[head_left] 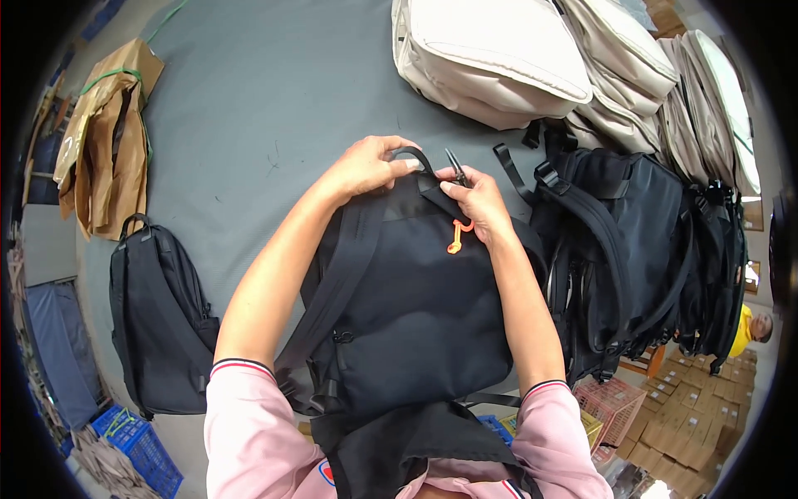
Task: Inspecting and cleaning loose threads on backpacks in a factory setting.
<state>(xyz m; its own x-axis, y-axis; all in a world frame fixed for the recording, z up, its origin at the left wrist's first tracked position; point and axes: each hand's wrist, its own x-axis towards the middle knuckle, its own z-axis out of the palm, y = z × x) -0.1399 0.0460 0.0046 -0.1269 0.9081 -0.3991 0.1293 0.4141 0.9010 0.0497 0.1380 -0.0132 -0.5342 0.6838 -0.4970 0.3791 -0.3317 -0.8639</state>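
Note:
A black backpack (424, 308) lies in front of me, its straps spreading to the left. My left hand (374, 170) is closed, pinching the looped top handle (413, 155) of this backpack between thumb and fingers. Close by on the right, my right hand (476, 201) is closed around small dark scissors (455, 169), their tips pointing up and away from me. An orange cord or tag (455, 238) dangles under that hand. The right thumb rests by the dark fabric at the base of the handle.
The backpack lies on a grey-covered table (266, 108). Cream backpacks (499, 58) are stacked at the far right, with more black backpacks (623, 241) nearer. One black backpack (158, 316) and a brown paper bundle (112, 141) lie left. A person in yellow (746, 331) is far right.

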